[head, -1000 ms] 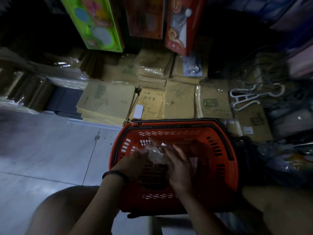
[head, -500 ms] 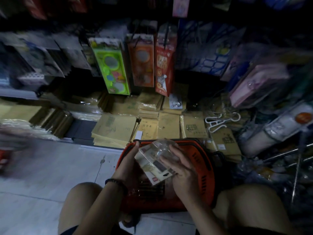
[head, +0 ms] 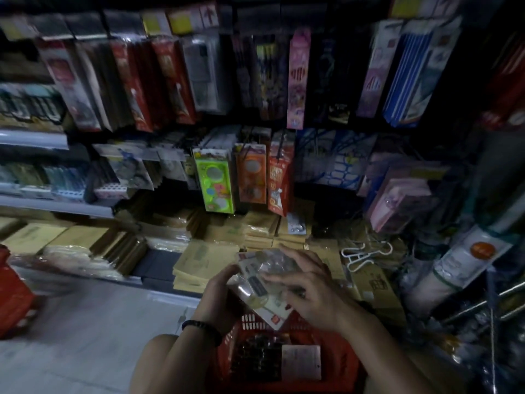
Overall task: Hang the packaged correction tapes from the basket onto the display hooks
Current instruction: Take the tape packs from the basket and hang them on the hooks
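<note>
A stack of packaged correction tapes (head: pixel 260 282) in clear blister packs on white cards is held above the red basket (head: pixel 338 362). My left hand (head: pixel 220 297), with a dark bracelet on the wrist, grips the stack from the left. My right hand (head: pixel 309 285) curls over it from the top and right. More packs (head: pixel 301 362) lie in the basket between my knees. Hooks with hanging goods (head: pixel 250 172) fill the dim display ahead.
Stacks of brown paper notebooks (head: pixel 204 257) lie on the low shelf in front. White plastic hangers (head: pixel 360 253) rest to the right. A red object (head: pixel 14 294) stands at the far left on the pale tiled floor (head: pixel 85 336). Metal rods (head: pixel 483 305) jut out at the right.
Both hands lifted the stack of packs out of the basket and up. My view tilted upward from the basket to the hanging display.
</note>
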Action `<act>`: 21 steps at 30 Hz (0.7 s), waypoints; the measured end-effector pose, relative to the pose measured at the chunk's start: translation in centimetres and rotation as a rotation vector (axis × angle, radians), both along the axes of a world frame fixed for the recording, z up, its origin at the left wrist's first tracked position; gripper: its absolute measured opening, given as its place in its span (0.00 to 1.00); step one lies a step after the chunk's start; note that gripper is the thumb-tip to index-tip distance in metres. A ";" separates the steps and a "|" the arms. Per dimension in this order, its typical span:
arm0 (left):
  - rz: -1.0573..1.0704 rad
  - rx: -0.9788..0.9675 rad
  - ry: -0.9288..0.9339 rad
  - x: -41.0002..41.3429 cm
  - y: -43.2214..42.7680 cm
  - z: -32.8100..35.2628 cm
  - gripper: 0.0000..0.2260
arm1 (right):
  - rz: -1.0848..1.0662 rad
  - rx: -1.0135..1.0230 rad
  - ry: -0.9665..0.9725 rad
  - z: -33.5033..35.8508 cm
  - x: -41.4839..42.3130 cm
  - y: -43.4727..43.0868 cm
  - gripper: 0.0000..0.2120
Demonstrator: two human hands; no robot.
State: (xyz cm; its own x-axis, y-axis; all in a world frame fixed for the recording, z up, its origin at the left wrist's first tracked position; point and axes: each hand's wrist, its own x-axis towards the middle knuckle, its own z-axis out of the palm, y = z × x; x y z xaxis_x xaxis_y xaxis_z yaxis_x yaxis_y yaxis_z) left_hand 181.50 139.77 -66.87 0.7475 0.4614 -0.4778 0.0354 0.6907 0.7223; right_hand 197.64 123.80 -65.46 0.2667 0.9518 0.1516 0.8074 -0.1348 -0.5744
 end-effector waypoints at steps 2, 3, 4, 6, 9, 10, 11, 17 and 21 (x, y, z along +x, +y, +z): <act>0.003 -0.016 -0.036 0.2 -0.2 1.6 0.20 | 0.003 -0.023 -0.034 1.7 1.1 0.5 0.27; -0.003 -0.007 -0.053 0.3 -0.4 2.4 0.19 | -0.001 -0.015 0.002 2.6 1.6 0.7 0.30; -0.012 0.020 -0.050 0.5 -0.4 3.0 0.19 | -0.017 -0.001 0.037 3.5 2.0 0.8 0.34; -0.003 0.070 -0.039 1.0 -0.5 4.5 0.17 | -0.084 0.018 0.066 5.2 2.5 1.3 0.47; 0.065 0.161 -0.115 2.0 -0.5 6.6 0.22 | -0.186 0.104 0.097 7.2 3.1 2.3 0.48; 0.073 0.179 -0.169 2.2 -0.3 7.2 0.23 | -0.208 0.137 0.093 7.8 3.3 2.7 0.45; 0.080 0.199 -0.227 2.5 -0.2 7.9 0.24 | -0.223 0.165 0.077 8.3 3.4 2.9 0.43; 0.115 0.202 -0.408 4.4 0.3 11.6 0.20 | -0.431 0.373 0.033 11.8 3.2 4.7 0.32; 0.191 0.317 -0.360 5.9 0.8 13.9 0.16 | -0.407 0.372 0.058 14.7 4.3 5.9 0.21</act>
State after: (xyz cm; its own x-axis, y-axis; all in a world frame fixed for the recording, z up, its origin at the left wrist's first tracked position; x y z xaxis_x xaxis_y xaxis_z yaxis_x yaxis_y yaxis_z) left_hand 187.41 140.58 -52.94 0.7270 0.6864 -0.0201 -0.3599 0.4058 0.8401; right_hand 201.89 129.71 -50.80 0.6197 0.6550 0.4324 0.6983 -0.2087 -0.6847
